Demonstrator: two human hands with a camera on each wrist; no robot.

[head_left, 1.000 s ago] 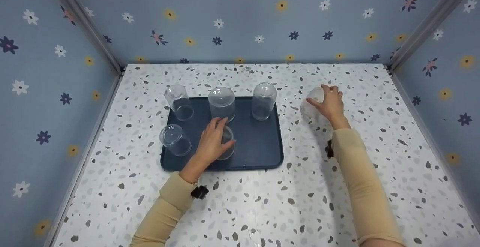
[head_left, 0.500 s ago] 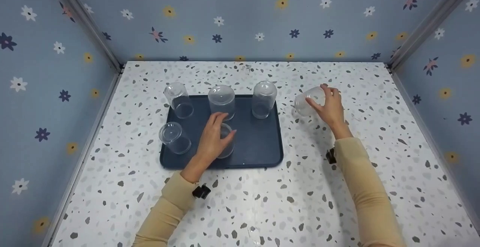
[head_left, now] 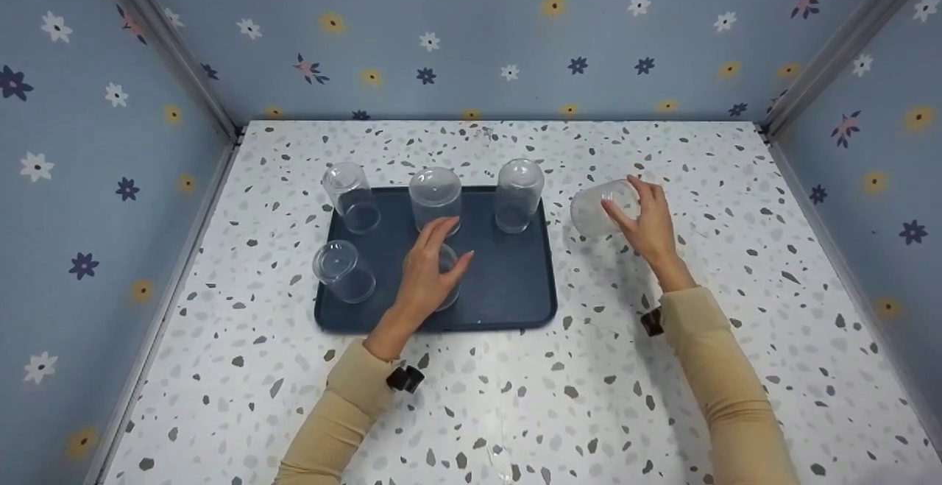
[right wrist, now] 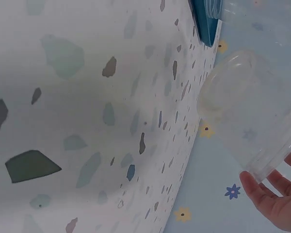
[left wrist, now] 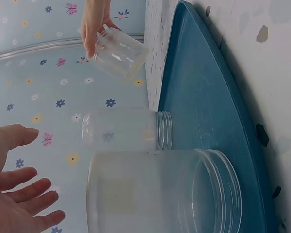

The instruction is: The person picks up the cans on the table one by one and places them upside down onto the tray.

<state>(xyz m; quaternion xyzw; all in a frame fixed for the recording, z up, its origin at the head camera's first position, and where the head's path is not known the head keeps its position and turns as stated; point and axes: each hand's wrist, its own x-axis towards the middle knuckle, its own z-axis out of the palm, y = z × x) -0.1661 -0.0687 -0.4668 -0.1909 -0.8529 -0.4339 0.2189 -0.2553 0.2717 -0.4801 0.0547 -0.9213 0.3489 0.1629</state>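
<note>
My right hand (head_left: 651, 224) holds a clear plastic jar (head_left: 600, 209) over the table, right of the tray. That jar is tilted, its base towards the left; in the right wrist view my fingertips (right wrist: 250, 182) grip it at the neck end. My left hand (head_left: 425, 271) hovers over a wide jar (left wrist: 136, 194) at the tray's front middle, thumb and fingers spread apart. The left wrist view shows a gap between the fingers and that jar. It stands mouth down on the blue tray (head_left: 508, 279). In the head view my left hand partly hides it.
Several more clear jars stand upside down on the tray: a back left jar (head_left: 352, 198), a back middle jar (head_left: 434, 194), a back right jar (head_left: 519, 194) and a front left jar (head_left: 343, 271). Flower-patterned panels (head_left: 471, 43) enclose the speckled table (head_left: 515, 404).
My right hand has tilted the jar, whose base has swung left towards the tray. My left hand has shifted slightly right and its fingers have spread off the front middle jar.
</note>
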